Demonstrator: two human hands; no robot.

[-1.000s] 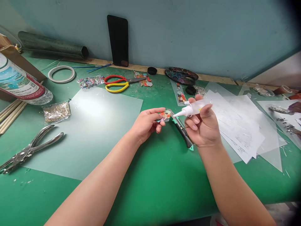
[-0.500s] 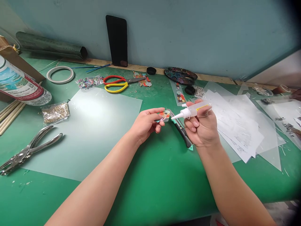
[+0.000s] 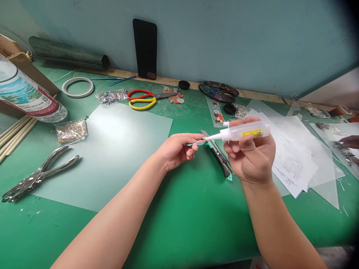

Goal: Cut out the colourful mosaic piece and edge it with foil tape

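Between its thumb and fingers, my left hand [image 3: 178,151] pinches a small colourful cutout [image 3: 198,142], seen nearly edge-on. A clear squeeze bottle [image 3: 246,132] with a yellow label is gripped in my right hand [image 3: 254,157]. Its white nozzle points left, with the tip at the cutout's right end; whether they touch is too small to tell. Below the nozzle lies a black and green utility knife [image 3: 220,158] on the green table [image 3: 179,216].
Left are a translucent sheet [image 3: 117,149], silver hole punch [image 3: 39,175], bag of rings [image 3: 72,132] and large bottle [image 3: 30,93]. Scissors [image 3: 143,100] and a leaning phone [image 3: 146,48] stay behind. Papers [image 3: 294,153] lie right, near another person's hand [image 3: 350,142].
My right hand has turned the bottle more level, showing more of its label. The cutout has tilted from face-on to nearly edge-on. The view has shifted slightly left.
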